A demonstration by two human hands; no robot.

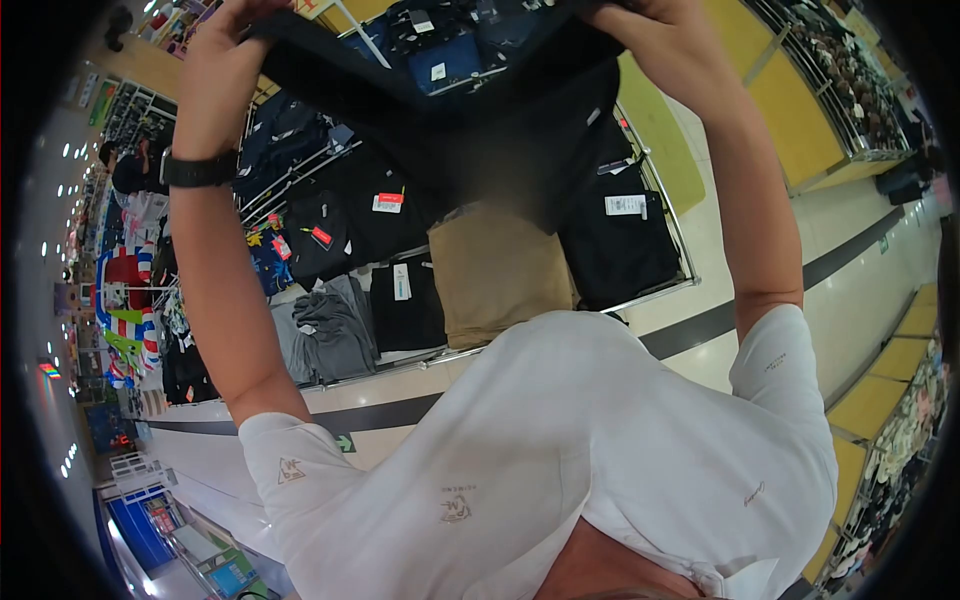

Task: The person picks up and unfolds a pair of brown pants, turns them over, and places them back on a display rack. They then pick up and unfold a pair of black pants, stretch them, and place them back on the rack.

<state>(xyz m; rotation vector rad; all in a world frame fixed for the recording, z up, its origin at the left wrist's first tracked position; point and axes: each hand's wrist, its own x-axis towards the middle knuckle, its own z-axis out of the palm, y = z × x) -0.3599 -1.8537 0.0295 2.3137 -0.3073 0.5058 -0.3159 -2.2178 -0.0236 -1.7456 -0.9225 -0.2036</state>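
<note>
Both hands are working up at the top of the view, and the left hand (222, 42) is grasping one end of a black garment (490, 140), its fingers partly running out of frame. Opposite it, the right hand (655, 32) is gripping the other end, also partly cut off by the upper edge. So the black garment is hanging right between the two hands, its upper edge sagging in the middle, its lower part blurring close to the camera!

A dark watch (200, 168) is sitting on the wrist just below the left hand. Further below that hand, black folded clothes are showing a red-and-white tag (388, 203), and nearer the body a grey garment (335, 325) is lying loosely bunched. Below the gap between the hands, a tan folded stack (500, 285) is resting beside a black folded garment (415, 310) with a white tag (402, 281).

Under the right hand, more black clothing (620, 260) is lying flat, bordered by a metal rail (690, 262). Out beyond the right hand, yellow shelving (800, 130) is standing across the aisle. Off to the far side of the left hand, a person (135, 172) in a dark top is appearing in the background.
</note>
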